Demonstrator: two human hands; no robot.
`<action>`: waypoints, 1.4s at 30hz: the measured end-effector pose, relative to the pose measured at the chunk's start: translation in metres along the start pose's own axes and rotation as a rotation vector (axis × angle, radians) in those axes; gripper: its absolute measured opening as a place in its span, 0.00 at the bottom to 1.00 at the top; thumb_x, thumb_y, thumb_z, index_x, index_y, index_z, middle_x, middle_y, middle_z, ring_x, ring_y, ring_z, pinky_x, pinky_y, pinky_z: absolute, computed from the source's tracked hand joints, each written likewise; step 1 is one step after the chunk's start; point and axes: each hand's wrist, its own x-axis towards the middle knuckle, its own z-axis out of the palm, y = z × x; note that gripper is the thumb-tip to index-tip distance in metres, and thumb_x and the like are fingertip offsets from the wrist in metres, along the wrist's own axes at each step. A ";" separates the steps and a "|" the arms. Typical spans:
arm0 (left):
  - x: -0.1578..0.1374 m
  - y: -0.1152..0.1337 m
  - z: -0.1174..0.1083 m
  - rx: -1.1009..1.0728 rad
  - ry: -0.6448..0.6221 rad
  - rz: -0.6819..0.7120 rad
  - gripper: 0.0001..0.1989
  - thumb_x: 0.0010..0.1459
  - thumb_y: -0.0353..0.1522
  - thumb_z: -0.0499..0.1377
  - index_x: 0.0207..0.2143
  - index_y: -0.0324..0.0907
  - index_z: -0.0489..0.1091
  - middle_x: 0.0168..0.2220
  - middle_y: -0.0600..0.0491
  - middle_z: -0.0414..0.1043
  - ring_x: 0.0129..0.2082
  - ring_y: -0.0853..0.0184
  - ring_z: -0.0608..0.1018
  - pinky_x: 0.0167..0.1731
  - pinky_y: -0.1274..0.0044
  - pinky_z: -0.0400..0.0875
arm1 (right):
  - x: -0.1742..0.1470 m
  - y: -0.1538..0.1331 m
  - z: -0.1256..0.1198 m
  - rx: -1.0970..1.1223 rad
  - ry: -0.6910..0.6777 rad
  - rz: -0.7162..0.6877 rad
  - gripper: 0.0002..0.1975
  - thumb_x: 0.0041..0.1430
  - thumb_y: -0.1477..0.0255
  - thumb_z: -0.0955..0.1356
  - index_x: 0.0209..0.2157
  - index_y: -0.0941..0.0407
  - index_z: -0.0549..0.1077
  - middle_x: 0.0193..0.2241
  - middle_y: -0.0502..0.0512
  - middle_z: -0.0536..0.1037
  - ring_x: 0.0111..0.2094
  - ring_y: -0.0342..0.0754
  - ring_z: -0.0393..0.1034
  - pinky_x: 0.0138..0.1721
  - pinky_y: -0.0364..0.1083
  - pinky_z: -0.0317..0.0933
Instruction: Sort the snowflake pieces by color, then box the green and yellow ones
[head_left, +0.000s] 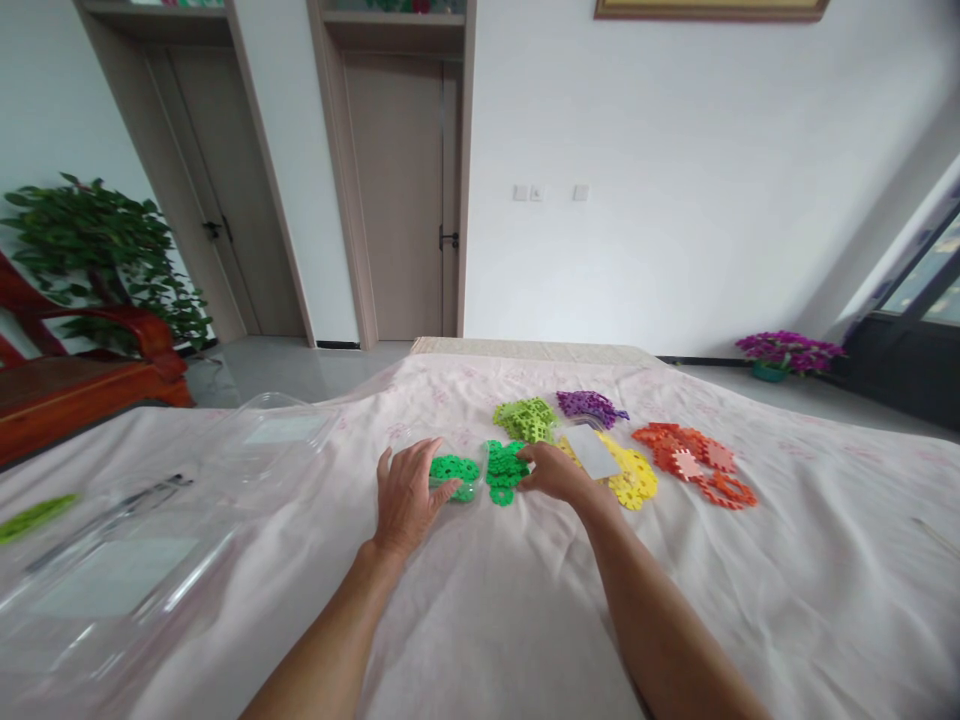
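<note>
My left hand (409,490) is closed on the left side of a small clear plastic container (480,478), thumb at the near wall. Green flower-shaped plastic pieces (454,468) lie inside it. Just to the right, a heap of green plastic pieces (502,465) rests on the cloth. My right hand (553,472) reaches in from the right, its fingers curled against the edge of this heap. Some of its fingertips are hidden. Behind my right hand are yellow plastic pieces (636,480) with a white-labelled clear lid or box (592,452) over part of them.
Lime green pieces (526,420), purple pieces (589,406) and orange-red pieces (679,450) form heaps farther back and right. At left lie large clear plastic boxes (187,590) and a long green piece (37,518). A pale cloth (480,620) with folds covers the table.
</note>
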 end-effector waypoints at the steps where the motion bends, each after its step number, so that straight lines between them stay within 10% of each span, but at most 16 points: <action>1: 0.000 0.000 0.000 0.000 -0.003 -0.002 0.30 0.62 0.52 0.51 0.59 0.44 0.64 0.56 0.43 0.71 0.55 0.56 0.72 0.62 0.58 0.51 | 0.000 0.000 -0.001 0.000 -0.009 0.005 0.15 0.44 0.70 0.75 0.37 0.54 0.80 0.35 0.52 0.79 0.37 0.50 0.71 0.37 0.43 0.59; 7: 0.000 0.001 0.000 0.008 -0.019 -0.010 0.29 0.62 0.51 0.51 0.59 0.44 0.64 0.57 0.44 0.71 0.55 0.57 0.72 0.62 0.58 0.49 | -0.002 -0.002 -0.006 0.000 -0.077 -0.010 0.06 0.54 0.70 0.69 0.29 0.56 0.78 0.26 0.50 0.76 0.31 0.46 0.70 0.31 0.42 0.54; 17: -0.001 -0.001 0.003 0.012 -0.015 -0.001 0.26 0.64 0.48 0.50 0.59 0.45 0.64 0.56 0.44 0.72 0.55 0.57 0.72 0.62 0.58 0.49 | -0.001 -0.002 0.000 -0.011 -0.015 -0.069 0.09 0.60 0.68 0.68 0.40 0.52 0.80 0.40 0.55 0.79 0.41 0.49 0.72 0.42 0.42 0.59; 27: 0.000 0.001 0.000 -0.007 -0.026 -0.014 0.29 0.62 0.51 0.51 0.59 0.45 0.64 0.56 0.44 0.72 0.55 0.56 0.72 0.62 0.57 0.49 | 0.001 -0.011 0.000 0.110 0.274 -0.080 0.13 0.65 0.67 0.63 0.40 0.55 0.78 0.38 0.55 0.80 0.42 0.48 0.73 0.44 0.43 0.62; 34: 0.000 0.000 0.002 -0.012 -0.028 -0.019 0.30 0.61 0.52 0.52 0.59 0.45 0.64 0.56 0.44 0.72 0.54 0.56 0.72 0.62 0.56 0.49 | 0.002 -0.038 -0.003 0.566 0.530 0.000 0.15 0.62 0.63 0.64 0.44 0.56 0.75 0.31 0.51 0.79 0.25 0.44 0.73 0.31 0.43 0.66; 42: 0.001 0.003 -0.002 -0.022 -0.033 -0.027 0.30 0.61 0.52 0.52 0.59 0.45 0.64 0.56 0.43 0.72 0.54 0.56 0.72 0.62 0.56 0.49 | -0.004 -0.069 -0.002 0.588 0.333 -0.142 0.15 0.61 0.65 0.66 0.46 0.54 0.77 0.37 0.53 0.82 0.30 0.46 0.76 0.35 0.44 0.68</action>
